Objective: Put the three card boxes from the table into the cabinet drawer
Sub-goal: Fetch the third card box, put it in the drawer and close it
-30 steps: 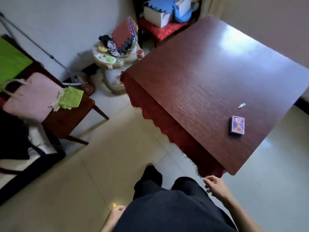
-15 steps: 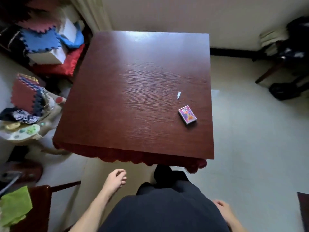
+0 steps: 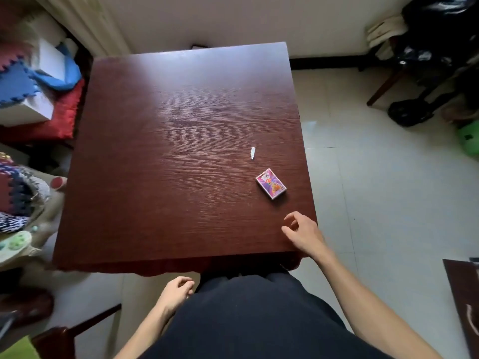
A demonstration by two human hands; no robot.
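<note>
One purple and pink card box lies flat near the right edge of the dark red wooden table. My right hand hovers over the table's near right corner, a short way below the box, fingers apart and empty, not touching it. My left hand hangs low beside my body below the table's front edge, fingers loosely curled, holding nothing. No cabinet drawer shows in this view.
A small white paper scrap lies above the box. Foam mats, a white box and red cushions pile up at the left. A chair with dark bags stands far right. A dark furniture corner sits lower right.
The view has turned and closed in on the table. My right hand rose from beside my hip to above the table's near right corner, close to the card box. My left hand dropped back.
</note>
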